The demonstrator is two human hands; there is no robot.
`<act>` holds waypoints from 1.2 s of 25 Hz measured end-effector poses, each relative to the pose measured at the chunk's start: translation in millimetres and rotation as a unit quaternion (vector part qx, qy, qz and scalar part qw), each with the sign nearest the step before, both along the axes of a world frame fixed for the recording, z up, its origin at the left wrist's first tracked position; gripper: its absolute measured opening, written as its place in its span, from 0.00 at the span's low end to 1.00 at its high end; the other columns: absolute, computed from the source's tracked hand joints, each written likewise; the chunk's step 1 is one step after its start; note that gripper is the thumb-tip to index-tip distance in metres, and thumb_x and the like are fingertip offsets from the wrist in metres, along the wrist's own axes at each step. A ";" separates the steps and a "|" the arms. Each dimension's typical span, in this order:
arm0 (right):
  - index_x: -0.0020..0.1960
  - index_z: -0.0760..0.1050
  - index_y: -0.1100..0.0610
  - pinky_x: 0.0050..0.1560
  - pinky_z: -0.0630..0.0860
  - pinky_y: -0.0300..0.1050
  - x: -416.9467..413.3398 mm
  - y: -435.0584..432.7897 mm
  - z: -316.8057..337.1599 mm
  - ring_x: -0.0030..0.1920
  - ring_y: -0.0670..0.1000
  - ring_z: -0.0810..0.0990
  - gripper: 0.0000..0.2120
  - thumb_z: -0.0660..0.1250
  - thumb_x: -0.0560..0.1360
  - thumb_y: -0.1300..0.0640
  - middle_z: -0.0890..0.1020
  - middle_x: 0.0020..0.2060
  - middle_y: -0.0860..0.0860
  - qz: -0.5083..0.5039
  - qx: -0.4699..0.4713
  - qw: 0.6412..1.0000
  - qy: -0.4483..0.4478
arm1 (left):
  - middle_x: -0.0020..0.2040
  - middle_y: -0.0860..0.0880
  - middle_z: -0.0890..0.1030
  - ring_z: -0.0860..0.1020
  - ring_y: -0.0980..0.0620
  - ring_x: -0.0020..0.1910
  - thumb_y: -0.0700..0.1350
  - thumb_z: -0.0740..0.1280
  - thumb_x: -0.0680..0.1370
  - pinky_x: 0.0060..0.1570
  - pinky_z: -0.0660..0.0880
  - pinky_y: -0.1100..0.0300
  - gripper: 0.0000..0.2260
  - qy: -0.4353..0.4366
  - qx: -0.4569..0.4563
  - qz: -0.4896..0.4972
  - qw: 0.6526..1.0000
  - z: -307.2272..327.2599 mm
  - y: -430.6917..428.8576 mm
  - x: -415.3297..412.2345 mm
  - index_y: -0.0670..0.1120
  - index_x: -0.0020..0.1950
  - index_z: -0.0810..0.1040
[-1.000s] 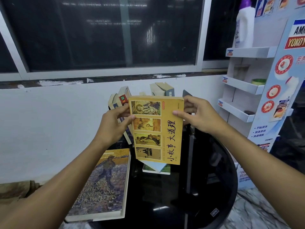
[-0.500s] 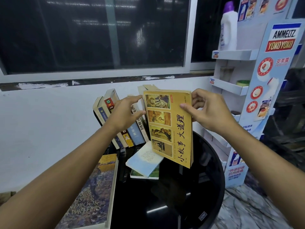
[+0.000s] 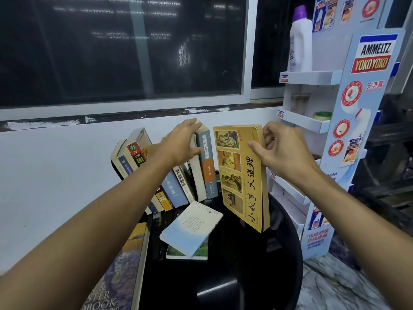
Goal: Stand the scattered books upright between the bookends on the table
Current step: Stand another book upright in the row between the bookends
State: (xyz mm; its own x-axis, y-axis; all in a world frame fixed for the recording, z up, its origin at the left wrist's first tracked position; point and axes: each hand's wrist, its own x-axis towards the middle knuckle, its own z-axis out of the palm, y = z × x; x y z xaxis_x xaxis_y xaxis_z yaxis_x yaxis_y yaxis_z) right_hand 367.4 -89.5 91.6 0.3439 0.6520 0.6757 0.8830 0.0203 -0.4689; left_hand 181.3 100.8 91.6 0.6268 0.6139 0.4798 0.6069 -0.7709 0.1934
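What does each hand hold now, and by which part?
The right hand pinches the yellow book by its upper right edge. The left hand holds nothing; its spread fingers press on the top of the grey-spined book.

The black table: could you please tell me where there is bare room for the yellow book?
Bare black table lies right of the leaning row, beneath the held yellow book, and along the near edge. Crowded: the left, with the pale blue book and painted-cover book.
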 end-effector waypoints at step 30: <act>0.49 0.70 0.56 0.33 0.62 0.30 -11.3 125.7 -42.6 0.37 0.49 0.72 0.09 0.69 0.79 0.53 0.75 0.39 0.48 -0.029 0.087 0.996 -0.016 | 0.66 0.46 0.79 0.77 0.44 0.64 0.53 0.70 0.79 0.53 0.75 0.51 0.23 0.026 0.013 0.038 0.999 1.5 19.9 21.6 0.51 0.73 0.74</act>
